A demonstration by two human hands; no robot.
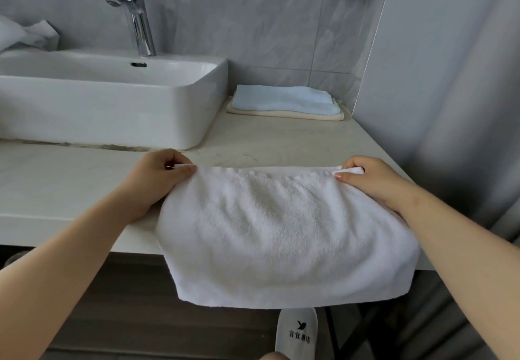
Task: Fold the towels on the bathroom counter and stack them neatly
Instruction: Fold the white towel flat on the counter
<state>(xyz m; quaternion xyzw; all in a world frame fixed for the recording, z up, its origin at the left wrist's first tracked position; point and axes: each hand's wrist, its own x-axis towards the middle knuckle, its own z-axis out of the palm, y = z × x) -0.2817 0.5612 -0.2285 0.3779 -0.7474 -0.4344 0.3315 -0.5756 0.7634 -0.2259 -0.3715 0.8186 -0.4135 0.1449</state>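
Note:
A white towel lies over the front edge of the pale counter, its lower part hanging down past the edge. My left hand pinches its far left corner. My right hand pinches its far right corner. Both corners sit low over the counter top. At the back right of the counter lies a folded stack: a light blue towel on top of a cream towel. A crumpled white towel rests behind the basin at the far left.
A white basin with a chrome tap fills the left half of the counter. A grey wall panel bounds the right side. A white slipper shows on the floor below the hanging towel.

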